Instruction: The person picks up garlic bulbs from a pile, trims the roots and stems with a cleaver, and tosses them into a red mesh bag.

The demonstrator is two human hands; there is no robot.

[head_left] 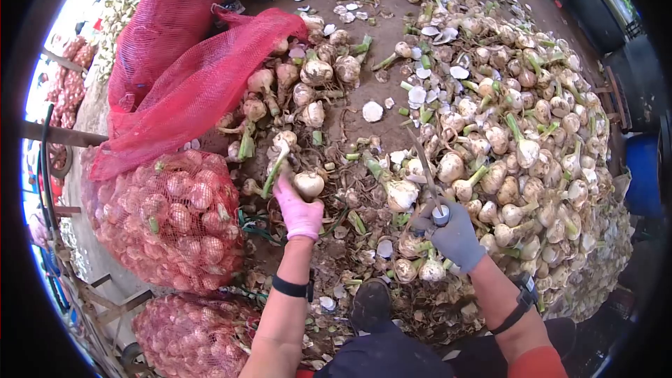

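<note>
Pink-gloved left hand (pixel 301 213), its grip unclear, is beside a garlic bulb (pixel 309 184) on the ground, while the grey-gloved right hand (pixel 458 239) grips a knife (pixel 428 176), blade forward, probably keeping its edge off the wearer.

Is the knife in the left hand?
No, the knife is in the grey-gloved right hand; the left hand wears pink.

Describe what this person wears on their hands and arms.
The left hand wears a pink glove, the right hand a grey one. A plain black band circles the left wrist; a black strap with a boxy device circles the right. A red sleeve shows near the right elbow.
</note>
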